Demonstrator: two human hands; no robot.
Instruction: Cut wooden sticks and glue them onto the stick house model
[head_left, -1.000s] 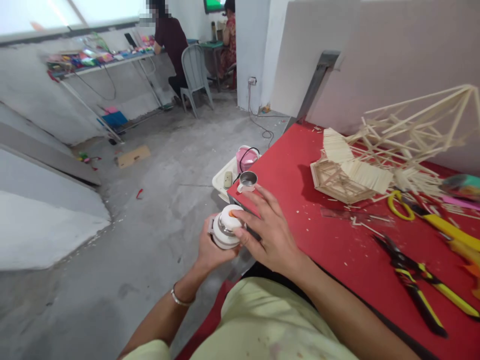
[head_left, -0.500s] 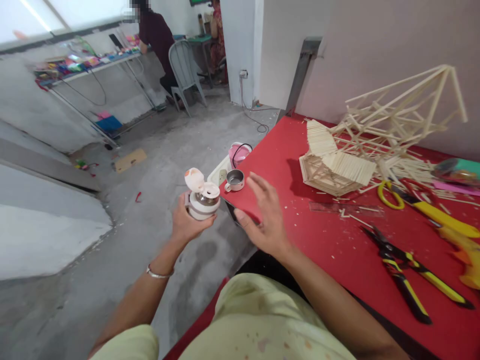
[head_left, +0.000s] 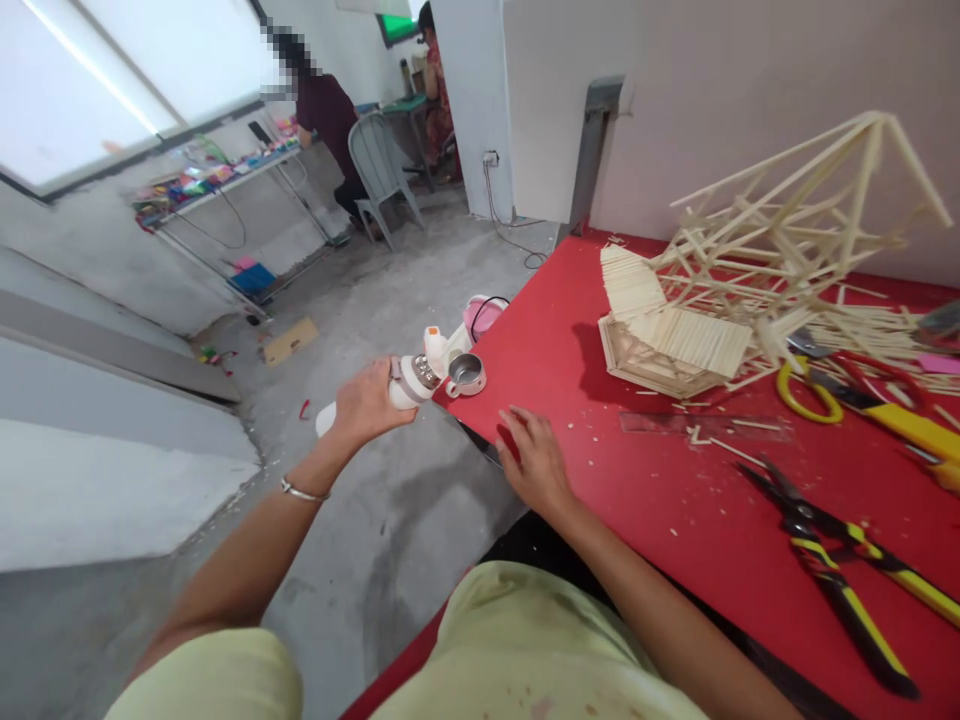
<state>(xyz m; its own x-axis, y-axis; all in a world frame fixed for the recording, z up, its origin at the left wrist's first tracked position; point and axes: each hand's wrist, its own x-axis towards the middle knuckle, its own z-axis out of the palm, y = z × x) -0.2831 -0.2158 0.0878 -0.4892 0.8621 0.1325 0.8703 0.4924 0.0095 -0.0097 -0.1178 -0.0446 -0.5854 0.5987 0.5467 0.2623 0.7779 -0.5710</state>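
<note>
My left hand [head_left: 366, 402] is wrapped round a white thermos bottle [head_left: 409, 384], held off the table's left corner. The bottle is tipped almost level, its flipped-open lid and mouth pointing right at a small metal cup [head_left: 466, 375] with a white handle. That cup stands on the corner of the red table [head_left: 555, 350]; whether liquid is flowing I cannot tell. My right hand [head_left: 536, 460] rests at the table's near edge with its fingers apart, holding nothing.
A stick-built wooden model [head_left: 675, 340] stands at the back of the table. Black-and-yellow snips [head_left: 817, 550], yellow-handled scissors [head_left: 810, 390] and a clear ruler [head_left: 705, 427] lie to the right. A person [head_left: 330, 120] sits at a far bench, beside a grey chair [head_left: 379, 160].
My left hand has tilted the thermos bottle from upright to nearly level, its mouth now at the cup. My right hand has drawn back from the cup and lowered to the table edge.
</note>
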